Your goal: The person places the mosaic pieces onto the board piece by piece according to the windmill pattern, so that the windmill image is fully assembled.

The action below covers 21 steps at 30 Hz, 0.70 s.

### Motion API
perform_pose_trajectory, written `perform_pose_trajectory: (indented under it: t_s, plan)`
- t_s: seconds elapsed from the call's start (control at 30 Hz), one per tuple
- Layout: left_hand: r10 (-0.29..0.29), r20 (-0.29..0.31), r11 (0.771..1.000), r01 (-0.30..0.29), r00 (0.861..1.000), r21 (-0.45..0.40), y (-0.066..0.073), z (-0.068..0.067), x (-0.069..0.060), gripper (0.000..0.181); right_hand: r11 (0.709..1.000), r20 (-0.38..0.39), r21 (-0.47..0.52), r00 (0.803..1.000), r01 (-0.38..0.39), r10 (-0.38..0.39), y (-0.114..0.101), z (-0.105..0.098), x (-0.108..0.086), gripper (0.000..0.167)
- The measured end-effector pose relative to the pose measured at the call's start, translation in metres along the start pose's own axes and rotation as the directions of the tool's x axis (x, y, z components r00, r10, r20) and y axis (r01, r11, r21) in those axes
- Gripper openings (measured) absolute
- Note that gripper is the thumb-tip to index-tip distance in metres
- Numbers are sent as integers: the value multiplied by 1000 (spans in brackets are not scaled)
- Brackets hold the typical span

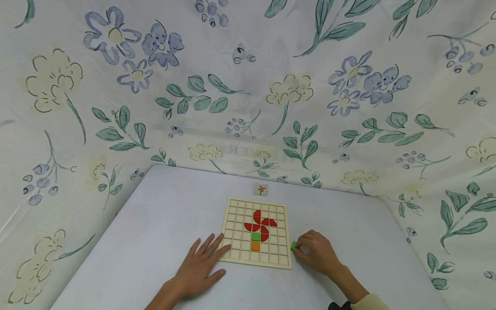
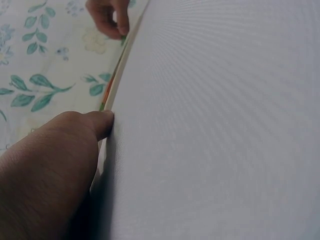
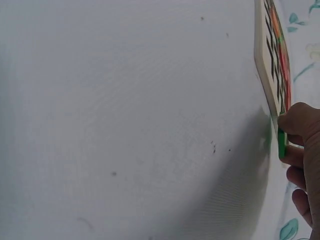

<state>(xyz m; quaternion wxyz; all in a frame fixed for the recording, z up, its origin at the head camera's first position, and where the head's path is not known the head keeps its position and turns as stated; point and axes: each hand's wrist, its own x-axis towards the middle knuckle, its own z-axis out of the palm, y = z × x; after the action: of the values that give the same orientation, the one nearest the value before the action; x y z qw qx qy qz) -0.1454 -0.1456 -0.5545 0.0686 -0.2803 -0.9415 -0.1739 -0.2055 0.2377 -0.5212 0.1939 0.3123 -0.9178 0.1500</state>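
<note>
A wooden grid board lies on the table, with red rounded pieces in a pinwheel at its middle. Below them sit a green square tile and an orange square tile in neighbouring cells. My left hand rests with fingers spread on the board's left edge, thumb apart on the table side. Just off the board's right edge, my right hand pinches a green tile between thumb and fingers. The right wrist view shows that tile held on edge close to the board's corner.
A small pattern card with a printed pinwheel lies behind the board. The white table meets a floral-patterned cloth at the back and sides. A dark object shows by the right sleeve.
</note>
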Motion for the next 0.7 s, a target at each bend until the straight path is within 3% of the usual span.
perform_pose_trajectory:
  t_s: [0.2,0.47,0.7]
  plan:
    - [0,2,1000,0,1000,1,0,0,0,61,1000,-4,22,1000,-3,3,-4,0,4,18]
    - [9,-26,1000,-9,1000,-5,1,-1,-1,60,986,-41,126,994,108,-104,-10,12,10,19]
    - [8,-22,1000,-9,1000,-18,1,0,0,60,981,-25,145,992,128,-125,-20,19,18,17]
